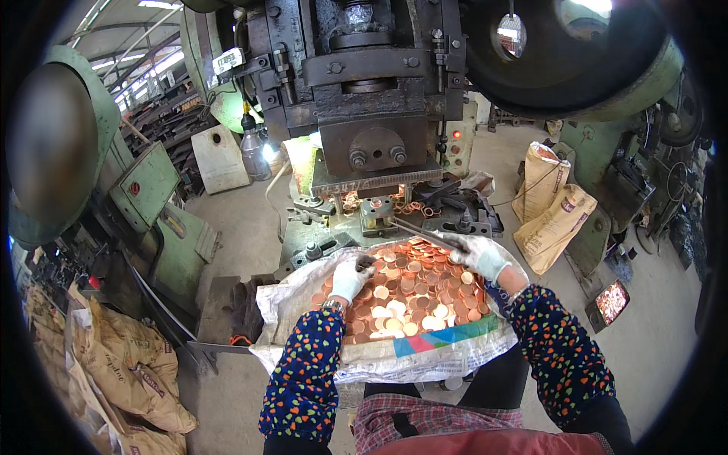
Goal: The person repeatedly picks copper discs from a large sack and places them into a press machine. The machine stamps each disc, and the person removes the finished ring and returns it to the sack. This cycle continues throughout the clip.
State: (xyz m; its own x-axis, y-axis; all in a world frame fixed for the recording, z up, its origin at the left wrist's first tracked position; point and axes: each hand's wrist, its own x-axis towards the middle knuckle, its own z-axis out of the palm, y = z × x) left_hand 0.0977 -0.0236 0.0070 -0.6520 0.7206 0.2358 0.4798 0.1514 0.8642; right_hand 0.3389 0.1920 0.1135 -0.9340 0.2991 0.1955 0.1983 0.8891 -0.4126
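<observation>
My left hand [350, 277], in a white glove, rests on a heap of copper-coloured round discs [413, 292] and pinches one disc at its fingertips. The discs fill an open white woven sack [394, 356] lying across my lap. My right hand [478, 254], also gloved, grips a pair of long metal tongs [421, 231] whose tip points left toward the die [377, 212] of the punch press [371, 91]. More discs and rings lie around the die on the press bed.
Brown paper sacks [553, 212] lean at the right of the press. More brown sacks [121, 371] pile at the lower left. A green machine [144, 189] stands at left, and a small box of copper parts [611, 301] sits on the floor at right.
</observation>
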